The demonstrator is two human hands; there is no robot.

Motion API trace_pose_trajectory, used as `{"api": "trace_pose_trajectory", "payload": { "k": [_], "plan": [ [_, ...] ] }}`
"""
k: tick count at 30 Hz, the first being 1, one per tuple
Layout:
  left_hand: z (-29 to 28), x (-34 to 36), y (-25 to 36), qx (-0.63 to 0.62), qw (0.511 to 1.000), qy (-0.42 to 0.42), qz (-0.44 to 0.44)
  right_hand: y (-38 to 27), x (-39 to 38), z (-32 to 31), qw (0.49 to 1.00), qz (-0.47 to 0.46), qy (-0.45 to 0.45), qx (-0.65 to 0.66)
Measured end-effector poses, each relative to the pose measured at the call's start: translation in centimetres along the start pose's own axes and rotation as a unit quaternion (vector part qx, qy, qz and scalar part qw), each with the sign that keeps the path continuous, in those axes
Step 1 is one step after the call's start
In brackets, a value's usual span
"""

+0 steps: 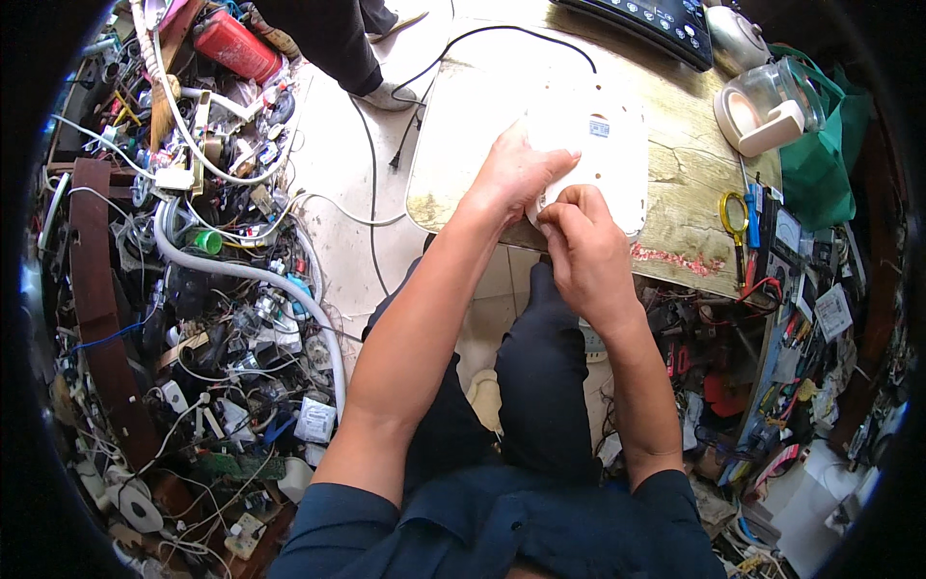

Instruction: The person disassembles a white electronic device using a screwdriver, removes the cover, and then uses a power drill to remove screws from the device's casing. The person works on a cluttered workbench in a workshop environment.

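White casing point(569, 111) left of clear jug point(789, 94)

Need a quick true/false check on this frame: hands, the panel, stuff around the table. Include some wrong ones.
1. The left hand touches the white panel. True.
2. The right hand holds the yellow-rimmed magnifier. False: it is at the panel's near end; the magnifier lies off to the right.
3. A blue tool lies beside the magnifier. True.
4. The green bag is on the left. False: it is on the right.
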State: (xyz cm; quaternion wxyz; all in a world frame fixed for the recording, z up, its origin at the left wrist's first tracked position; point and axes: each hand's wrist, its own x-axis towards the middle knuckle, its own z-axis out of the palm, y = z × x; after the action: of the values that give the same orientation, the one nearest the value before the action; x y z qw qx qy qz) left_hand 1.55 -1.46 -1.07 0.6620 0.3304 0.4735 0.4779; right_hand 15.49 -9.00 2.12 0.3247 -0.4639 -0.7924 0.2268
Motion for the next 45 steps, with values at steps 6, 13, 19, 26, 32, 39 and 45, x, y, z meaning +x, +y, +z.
{"api": "trace_pose_trajectory", "payload": {
  "k": [6, 13, 19, 26, 32, 39, 45],
  "plan": [
    [-0.1, -0.2, 0.4, 0.040, 0.999, 0.005, -0.004, 0.0, -0.4, 0.3, 0.997, 0.033, 0.024, 0.065],
    [0.0, -0.1, 0.2, 0.048, 0.999, 0.014, 0.005, -0.1, -1.1, 0.9, 0.989, 0.070, 0.076, 0.106],
    [0.6, -1.0, 2.2, 0.058, 0.998, 0.005, -0.020, -0.2, -2.8, 1.4, 0.996, -0.026, 0.086, -0.014],
    [0.1, 0.3, 1.0, -0.007, 1.000, 0.006, 0.002, 0.0, -3.6, 2.9, 0.995, -0.010, 0.051, -0.088],
    [-1.6, 1.7, 1.1, -0.011, 1.000, -0.009, -0.015, -0.2, -2.3, 4.9, 0.986, 0.015, 0.039, -0.160],
    [-4.2, 2.4, 1.7, -0.044, 0.999, 0.009, 0.008, -0.1, -0.4, 6.1, 0.983, -0.011, 0.039, -0.177],
    [-4.2, 2.4, 2.2, -0.040, 0.999, 0.026, -0.004, -0.8, 0.1, 6.9, 0.986, -0.022, 0.015, -0.162]
  ]
}}
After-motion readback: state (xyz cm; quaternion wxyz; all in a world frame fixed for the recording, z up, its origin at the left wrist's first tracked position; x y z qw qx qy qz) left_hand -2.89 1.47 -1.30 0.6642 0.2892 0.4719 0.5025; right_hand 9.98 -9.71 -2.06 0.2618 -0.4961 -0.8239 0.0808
